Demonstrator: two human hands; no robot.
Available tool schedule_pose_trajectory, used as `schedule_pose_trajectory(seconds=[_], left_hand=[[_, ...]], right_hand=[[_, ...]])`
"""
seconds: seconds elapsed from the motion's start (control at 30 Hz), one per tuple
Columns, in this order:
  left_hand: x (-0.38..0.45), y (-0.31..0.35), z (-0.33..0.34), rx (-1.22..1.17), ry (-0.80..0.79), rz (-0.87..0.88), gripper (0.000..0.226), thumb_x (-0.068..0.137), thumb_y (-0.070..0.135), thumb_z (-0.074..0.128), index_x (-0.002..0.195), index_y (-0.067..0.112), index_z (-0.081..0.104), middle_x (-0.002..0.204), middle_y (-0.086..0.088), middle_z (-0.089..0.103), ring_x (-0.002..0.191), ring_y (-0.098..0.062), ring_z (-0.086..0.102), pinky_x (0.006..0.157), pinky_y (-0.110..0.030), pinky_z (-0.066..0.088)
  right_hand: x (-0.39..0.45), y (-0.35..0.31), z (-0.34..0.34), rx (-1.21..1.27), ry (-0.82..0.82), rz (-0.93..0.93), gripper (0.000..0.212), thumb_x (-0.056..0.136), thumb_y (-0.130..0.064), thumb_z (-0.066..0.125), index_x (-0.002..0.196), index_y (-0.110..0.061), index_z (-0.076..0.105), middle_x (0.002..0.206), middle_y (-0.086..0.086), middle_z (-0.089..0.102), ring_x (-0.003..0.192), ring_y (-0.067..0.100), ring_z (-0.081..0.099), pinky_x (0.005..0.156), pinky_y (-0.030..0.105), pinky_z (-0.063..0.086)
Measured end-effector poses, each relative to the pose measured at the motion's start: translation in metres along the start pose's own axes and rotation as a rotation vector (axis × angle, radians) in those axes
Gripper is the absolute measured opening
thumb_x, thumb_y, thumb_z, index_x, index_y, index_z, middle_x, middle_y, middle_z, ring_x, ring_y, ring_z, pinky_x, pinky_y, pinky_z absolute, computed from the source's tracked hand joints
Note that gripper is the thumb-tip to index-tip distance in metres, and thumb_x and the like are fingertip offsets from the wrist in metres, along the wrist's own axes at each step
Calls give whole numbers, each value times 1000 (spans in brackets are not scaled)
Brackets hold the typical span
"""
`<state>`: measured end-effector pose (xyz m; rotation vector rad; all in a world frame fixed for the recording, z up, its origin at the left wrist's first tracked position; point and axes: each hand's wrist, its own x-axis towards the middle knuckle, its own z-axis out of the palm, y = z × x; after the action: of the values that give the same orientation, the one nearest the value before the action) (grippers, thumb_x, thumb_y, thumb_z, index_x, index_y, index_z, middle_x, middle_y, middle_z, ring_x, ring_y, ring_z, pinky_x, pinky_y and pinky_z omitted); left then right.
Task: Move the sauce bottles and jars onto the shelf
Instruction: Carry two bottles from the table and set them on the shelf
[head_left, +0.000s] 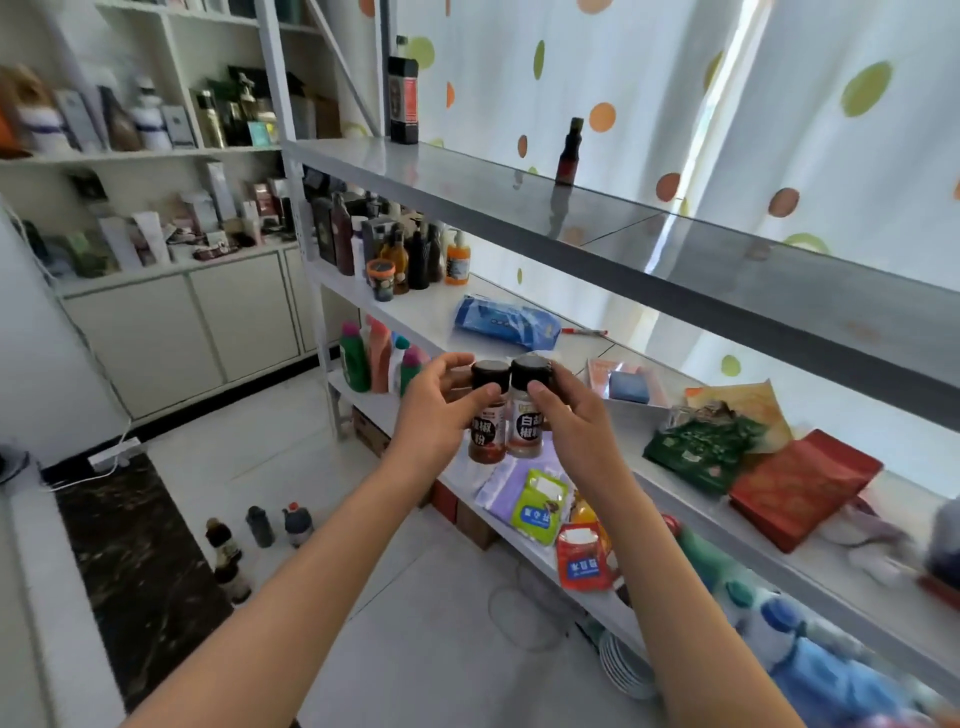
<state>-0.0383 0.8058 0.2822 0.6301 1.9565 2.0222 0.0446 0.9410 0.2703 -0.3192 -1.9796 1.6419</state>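
My left hand (434, 410) grips a black-capped jar of red chili powder (488, 439) and my right hand (569, 415) grips a matching jar of pale pepper powder (524, 431). Both jars are upright, side by side in the air in front of the middle shelf (431, 317). A dark sauce bottle (570, 151) stands alone on the grey upper shelf (467, 182), with a black box (403, 100) at its left end. Several sauce bottles (260, 527) stand on the floor at lower left.
The middle shelf holds several bottles (410, 254) at its far end, a blue packet (506, 322), and green (701, 447) and red (800, 488) bags. Sachets (540, 506) lie near its front edge. Cleaning bottles (376, 358) stand on the lower shelf. A cabinet (171, 322) fills the left wall.
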Motion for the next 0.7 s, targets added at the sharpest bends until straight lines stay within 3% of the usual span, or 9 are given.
schedule_pose_trajectory(seconds=[0.13, 0.23, 0.37, 0.53, 0.7], left_hand=[[57, 7, 21, 25, -56, 42, 40, 84, 18, 73, 121, 20, 57, 108, 7, 66, 101, -4, 63, 78, -24, 57], [109, 6, 37, 23, -101, 82, 38, 84, 20, 73, 119, 21, 60, 107, 10, 67, 102, -4, 64, 81, -25, 58], [191, 11, 59, -31, -158, 110, 36, 84, 17, 73, 118, 19, 61, 113, 4, 69, 105, -12, 65, 86, -37, 58], [301, 33, 76, -104, -134, 192, 32, 83, 15, 74, 112, 22, 62, 108, 2, 71, 99, -13, 68, 90, -42, 56], [410, 51, 83, -149, -139, 239, 31, 82, 14, 75, 108, 25, 62, 104, 6, 71, 95, -11, 69, 87, -42, 57]], right_hand=[[47, -3, -19, -18, 105, -32, 19, 101, -11, 52, 115, -10, 65, 96, 0, 72, 81, 2, 69, 65, 17, 52], [90, 1, -29, -76, 182, -51, 17, 100, -12, 53, 110, -16, 66, 92, -5, 72, 77, -1, 68, 64, 16, 51], [164, 4, -44, -199, 280, -89, 19, 98, -17, 55, 110, -20, 69, 95, -2, 74, 85, 11, 69, 75, 31, 57], [282, -13, -49, -226, 308, -131, 23, 94, -23, 55, 111, -22, 71, 99, 0, 75, 91, 18, 70, 80, 35, 57], [393, -24, -52, -355, 334, -143, 23, 98, -17, 53, 113, -21, 69, 99, 2, 74, 85, 10, 69, 62, 18, 53]])
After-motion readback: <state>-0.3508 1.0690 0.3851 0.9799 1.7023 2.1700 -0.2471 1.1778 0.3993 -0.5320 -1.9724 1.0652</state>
